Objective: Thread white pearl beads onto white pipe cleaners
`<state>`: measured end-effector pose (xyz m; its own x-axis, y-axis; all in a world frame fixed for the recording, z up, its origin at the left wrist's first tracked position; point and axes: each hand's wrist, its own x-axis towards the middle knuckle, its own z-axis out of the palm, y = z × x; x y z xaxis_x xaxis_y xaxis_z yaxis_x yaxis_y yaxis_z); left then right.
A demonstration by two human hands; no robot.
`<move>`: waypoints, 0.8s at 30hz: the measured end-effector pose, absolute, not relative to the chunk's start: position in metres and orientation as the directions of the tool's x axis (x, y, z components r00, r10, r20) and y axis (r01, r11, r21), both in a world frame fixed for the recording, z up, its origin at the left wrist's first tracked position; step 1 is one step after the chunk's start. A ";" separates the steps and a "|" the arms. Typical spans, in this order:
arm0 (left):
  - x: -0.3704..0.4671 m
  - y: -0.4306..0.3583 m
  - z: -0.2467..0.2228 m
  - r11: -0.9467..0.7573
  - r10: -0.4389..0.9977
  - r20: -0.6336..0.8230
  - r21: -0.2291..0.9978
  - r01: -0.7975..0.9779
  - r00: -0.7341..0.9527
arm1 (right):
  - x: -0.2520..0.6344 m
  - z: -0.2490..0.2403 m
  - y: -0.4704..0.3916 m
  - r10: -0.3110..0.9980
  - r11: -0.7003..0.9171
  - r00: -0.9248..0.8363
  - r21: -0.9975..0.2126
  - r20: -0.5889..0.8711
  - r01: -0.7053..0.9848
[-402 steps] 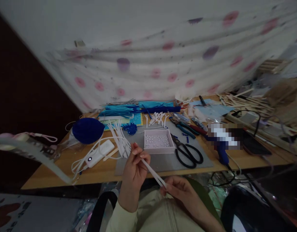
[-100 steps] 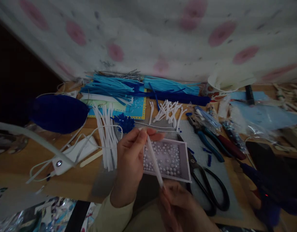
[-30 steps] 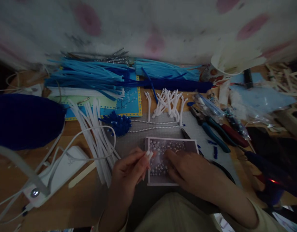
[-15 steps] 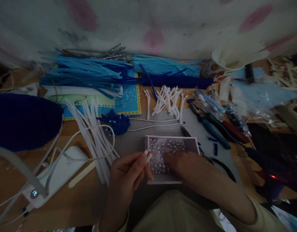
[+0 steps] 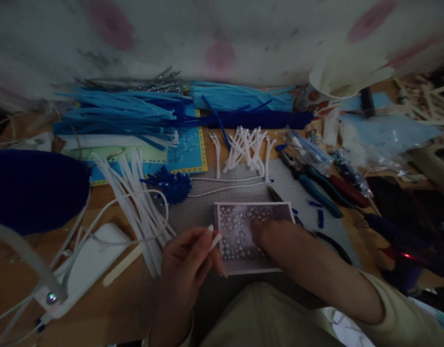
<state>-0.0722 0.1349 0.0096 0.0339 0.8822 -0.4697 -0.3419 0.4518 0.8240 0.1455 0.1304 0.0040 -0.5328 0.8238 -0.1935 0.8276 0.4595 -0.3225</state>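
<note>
My left hand (image 5: 189,260) pinches a short white pipe cleaner piece (image 5: 215,241), its pale ends sticking out past the thumb and fingertips. Right beside it stands a shallow open box (image 5: 245,266) of loose silvery pearl beads (image 5: 240,236). My right hand (image 5: 285,241) reaches into this box from the right, fingers bent together and pointing down among the beads. A ring shows on one finger. The fingertips are partly hidden, so any bead between them cannot be made out. Beyond the box lie white bead-tipped stems (image 5: 248,149) and a blue bead-tipped cluster (image 5: 173,185).
Pliers (image 5: 319,193) lie right of the box, near a glue gun (image 5: 402,246) with a red light. White pipe cleaners (image 5: 140,207) and a white power strip (image 5: 92,260) with a looping cable lie left. Blue pipe cleaners (image 5: 117,113) and a paper cup (image 5: 323,99) stand behind.
My right hand has shifted slightly within the box, and more beads show between the hands. My left hand still pinches the white piece, now slightly left. The whole view has shifted a little.
</note>
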 end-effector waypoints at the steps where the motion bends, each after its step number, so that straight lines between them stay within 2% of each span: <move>1: -0.071 0.135 0.011 0.459 0.879 -0.475 0.816 -0.351 0.045 | 0.145 0.008 0.134 0.813 0.437 -0.535 -0.367 -0.229 0.821; 3: -0.070 0.136 0.014 0.480 0.871 -0.485 0.804 -0.351 0.080 | 0.145 0.021 0.144 0.799 0.359 -0.532 -0.487 -0.279 0.796; 5: -0.067 0.135 0.019 0.507 0.859 -0.497 0.790 -0.344 0.124 | 0.145 0.036 0.149 0.866 0.201 -0.443 -0.651 -0.231 0.732; 7: -0.063 0.132 0.027 0.540 0.839 -0.520 0.764 -0.353 0.159 | 0.142 0.045 0.145 0.952 0.031 -0.275 -0.853 -0.133 0.520; 9: -0.057 0.128 0.036 0.575 0.816 -0.546 0.735 -0.360 0.189 | 0.136 0.046 0.134 0.985 -0.124 -0.100 -0.978 -0.142 0.166; 11: -0.051 0.122 0.044 0.596 0.802 -0.560 0.722 -0.351 0.209 | 0.128 0.041 0.120 0.960 -0.280 -0.068 -0.933 -0.272 -0.228; 13: -0.045 0.116 0.049 0.603 0.798 -0.556 0.726 -0.331 0.235 | 0.120 0.036 0.110 0.914 -0.401 -0.171 -0.754 -0.368 -0.520; 14: -0.042 0.114 0.050 0.599 0.801 -0.544 0.736 -0.315 0.250 | 0.117 0.034 0.106 0.892 -0.442 -0.223 -0.662 -0.392 -0.606; 16: -0.038 0.110 0.051 0.578 0.809 -0.499 0.772 -0.265 0.310 | 0.114 0.031 0.101 0.862 -0.487 -0.279 -0.542 -0.423 -0.685; 18: -0.035 0.107 0.051 0.535 0.822 -0.446 0.818 -0.212 0.353 | 0.115 0.030 0.098 0.844 -0.511 -0.301 -0.499 -0.443 -0.700; 20: -0.033 0.105 0.054 0.498 0.839 -0.416 0.847 -0.188 0.350 | 0.118 0.029 0.095 0.845 -0.512 -0.301 -0.505 -0.442 -0.695; 24: -0.026 0.101 0.065 0.524 0.844 -0.475 0.829 -0.196 0.248 | 0.124 0.025 0.090 0.883 -0.461 -0.282 -0.580 -0.375 -0.672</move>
<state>-0.0261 0.1014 0.0651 0.2478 0.8443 -0.4752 -0.1959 0.5240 0.8289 0.1237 0.0902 0.0253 -0.2821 0.8830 -0.3752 -0.6716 -0.4610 -0.5800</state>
